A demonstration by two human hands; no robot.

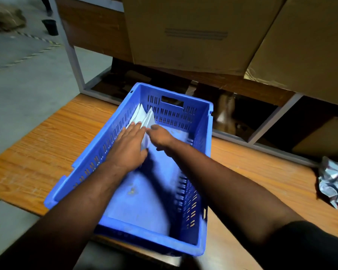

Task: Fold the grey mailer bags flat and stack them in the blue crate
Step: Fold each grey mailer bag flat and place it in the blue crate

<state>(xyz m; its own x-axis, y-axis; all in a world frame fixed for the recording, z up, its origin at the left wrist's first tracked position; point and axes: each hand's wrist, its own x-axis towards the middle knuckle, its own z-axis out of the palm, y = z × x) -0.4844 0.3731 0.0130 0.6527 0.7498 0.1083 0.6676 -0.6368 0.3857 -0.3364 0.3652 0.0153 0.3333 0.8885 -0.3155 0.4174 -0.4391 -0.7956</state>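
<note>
folded grey mailer bags [142, 117], pale and flat, are standing on edge in a small bunch at the far left end of the blue slotted plastic crate [201, 121], leaning against its long left wall in the middle of the frame. the crate is sitting at an angle on the orange wood-grain tabletop [53, 145], one near corner hanging over the table's front edge. apart from the bunch of bags, the crate floor is showing only a few small yellowish specks near its centre.

both bare arms are reaching into the crate from the bottom of the frame. the left hand [130, 145] is lying with its fingers straight and together, palm pressing against the near side of the bags, thumb tucked low beside them. the right hand [160, 136] is touching the bags' right edge, its fingers curling in toward them; whether it is actually pinching a bag i cannot tell, since the knuckles are hiding the fingertips.

at the right edge of the frame a crumpled silvery-grey mailer bag [334, 182] is lying on the tabletop, well apart from the crate. large brown cardboard boxes [193, 32] are filling the upper part of the frame, sitting on a metal-framed shelf [72, 53] behind the table. grey concrete floor [23, 78] is showing at upper left.
</note>
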